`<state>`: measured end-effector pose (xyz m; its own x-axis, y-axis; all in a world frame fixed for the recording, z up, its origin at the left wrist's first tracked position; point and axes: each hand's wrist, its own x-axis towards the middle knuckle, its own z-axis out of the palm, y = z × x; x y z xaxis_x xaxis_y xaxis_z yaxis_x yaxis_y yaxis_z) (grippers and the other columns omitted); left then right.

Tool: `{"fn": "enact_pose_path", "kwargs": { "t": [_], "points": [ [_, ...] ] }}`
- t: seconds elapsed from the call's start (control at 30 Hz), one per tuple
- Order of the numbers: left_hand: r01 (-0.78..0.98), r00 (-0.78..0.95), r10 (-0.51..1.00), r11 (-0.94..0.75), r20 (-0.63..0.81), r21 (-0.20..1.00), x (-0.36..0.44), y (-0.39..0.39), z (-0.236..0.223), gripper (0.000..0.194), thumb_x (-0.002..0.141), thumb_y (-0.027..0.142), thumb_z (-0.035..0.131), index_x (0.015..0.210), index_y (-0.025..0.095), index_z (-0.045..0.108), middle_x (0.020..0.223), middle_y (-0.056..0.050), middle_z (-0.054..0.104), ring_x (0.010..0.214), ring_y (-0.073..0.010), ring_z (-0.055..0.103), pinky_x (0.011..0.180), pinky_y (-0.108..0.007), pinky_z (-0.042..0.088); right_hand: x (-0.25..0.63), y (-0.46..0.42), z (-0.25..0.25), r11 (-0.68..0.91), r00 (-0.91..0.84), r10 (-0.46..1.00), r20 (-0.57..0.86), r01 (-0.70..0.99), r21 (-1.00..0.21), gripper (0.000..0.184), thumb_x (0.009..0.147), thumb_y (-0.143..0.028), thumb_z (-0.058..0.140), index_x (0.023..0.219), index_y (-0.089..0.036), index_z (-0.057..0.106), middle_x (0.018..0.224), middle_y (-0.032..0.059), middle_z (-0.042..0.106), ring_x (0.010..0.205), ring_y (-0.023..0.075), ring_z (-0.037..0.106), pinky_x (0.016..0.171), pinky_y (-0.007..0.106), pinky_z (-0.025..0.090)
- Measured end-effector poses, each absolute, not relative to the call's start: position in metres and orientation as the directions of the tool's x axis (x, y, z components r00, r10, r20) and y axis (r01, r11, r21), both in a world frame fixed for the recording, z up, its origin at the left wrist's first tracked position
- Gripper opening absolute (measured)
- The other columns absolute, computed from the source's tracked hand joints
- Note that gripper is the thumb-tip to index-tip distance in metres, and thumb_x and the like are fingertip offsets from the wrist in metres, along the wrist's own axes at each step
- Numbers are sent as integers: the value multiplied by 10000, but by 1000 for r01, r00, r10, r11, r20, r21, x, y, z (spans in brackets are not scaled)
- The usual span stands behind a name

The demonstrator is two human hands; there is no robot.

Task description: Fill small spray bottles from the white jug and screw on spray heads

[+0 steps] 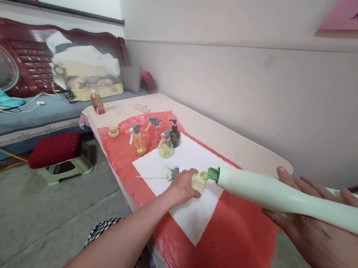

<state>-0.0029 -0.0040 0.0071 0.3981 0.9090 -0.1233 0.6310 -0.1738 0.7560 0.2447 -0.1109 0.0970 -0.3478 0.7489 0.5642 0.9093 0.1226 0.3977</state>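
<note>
Pale-green spout, tip at a small bottle's mouth, looks stiff, likely unwieldy; the right hand's fingers wrap it. Beyond, the left hand grips that bottle above white cloth: light, probably slippery, best held round its body.

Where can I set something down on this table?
The pale tabletop between the wall and the red sheet looks mostly bare, as does the sheet right of the white cloth. It's crowded at the cloth's far corner, with spray bottles and a dark pump bottle, and around the left hand.
</note>
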Motion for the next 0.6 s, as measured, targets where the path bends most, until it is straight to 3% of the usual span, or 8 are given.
{"fn": "enact_pose_path", "kwargs": {
  "t": [0.07, 0.2, 0.4, 0.6],
  "points": [
    [633, 397, 910, -178, -117, 754, -3, -4, 7, 709, 585, 339, 736, 1248, 259, 497, 1088, -60, 585, 1024, -272, 550, 855, -364, 453, 247, -112, 95, 118, -380, 779, 499, 870, 478, 604, 910, -173, 228, 1494, -194, 76, 1227, 144, 624, 1110, 361, 575, 944, 636, 369],
    [634, 393, 912, -175, -119, 753, -3, -4, 7, 709, 585, 328, 737, 1249, 259, 500, 1099, -61, 584, 1034, -274, 549, 870, -369, 448, 249, -113, 92, 103, -419, 760, 497, 833, 544, 606, 907, -210, 312, 1491, -220, 149, 1250, 124, 609, 1123, 360, 562, 959, 616, 371],
    [638, 388, 912, -163, -132, 752, -3, -4, 8, 708, 583, 327, 739, 1245, 256, 500, 1111, -62, 586, 1037, -274, 554, 876, -370, 449, 251, -113, 92, 112, -431, 759, 487, 824, 556, 615, 898, -203, 329, 1490, -208, 163, 1257, 138, 598, 1136, 359, 546, 952, 615, 372],
    [649, 396, 908, -170, -139, 741, -3, -5, 8, 711, 589, 336, 727, 1256, 266, 489, 1126, -57, 588, 1054, -276, 547, 864, -364, 452, 257, -113, 91, 116, -405, 808, 428, 821, 558, 608, 856, -125, 308, 1442, -285, 316, 1297, 115, 564, 1169, 350, 522, 956, 629, 349]
  ]
}}
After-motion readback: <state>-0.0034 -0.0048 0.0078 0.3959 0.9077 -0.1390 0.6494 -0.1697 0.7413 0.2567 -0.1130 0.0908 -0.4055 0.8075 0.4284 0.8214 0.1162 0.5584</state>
